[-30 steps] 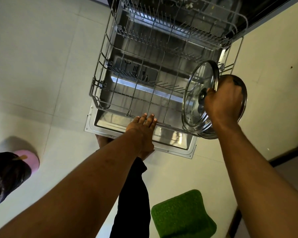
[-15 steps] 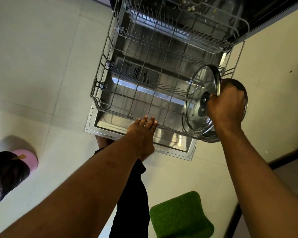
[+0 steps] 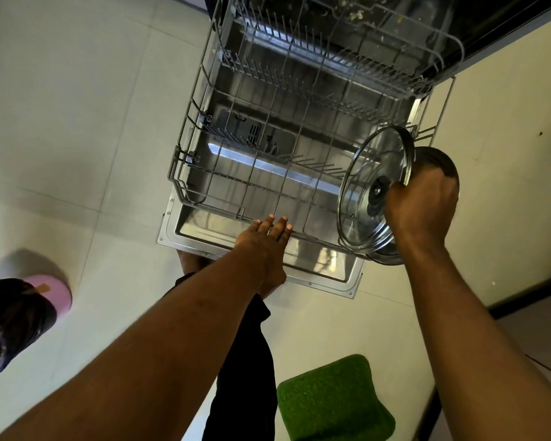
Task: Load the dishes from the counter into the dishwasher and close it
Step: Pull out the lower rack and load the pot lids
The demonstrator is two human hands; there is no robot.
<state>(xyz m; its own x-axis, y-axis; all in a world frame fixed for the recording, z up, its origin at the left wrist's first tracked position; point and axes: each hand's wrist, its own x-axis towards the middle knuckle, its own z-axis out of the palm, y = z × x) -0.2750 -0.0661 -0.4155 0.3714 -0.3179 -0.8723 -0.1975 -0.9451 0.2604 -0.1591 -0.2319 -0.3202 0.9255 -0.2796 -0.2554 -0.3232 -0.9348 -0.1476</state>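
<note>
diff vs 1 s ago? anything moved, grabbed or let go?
Right hand has lowered the glass lid and the metal dish behind it slightly, toward the right side of the lower rack. Nothing taken or let go. Left hand still rests, fingers straight, on the rack's front rim; rack and door unmoved.

Left arm: bare, stretched from the lower left edge up and forward, wrist straight, ending in the left hand, held palm down with fingers straight and close together, their tips at the front rail of the rack. Right arm: bare, rising from the lower right edge, forearm steep in view, wrist bent slightly inward. Right hand: back turned toward the camera, fingers curled tight about the knob of a lid, thumb hidden from view.
</note>
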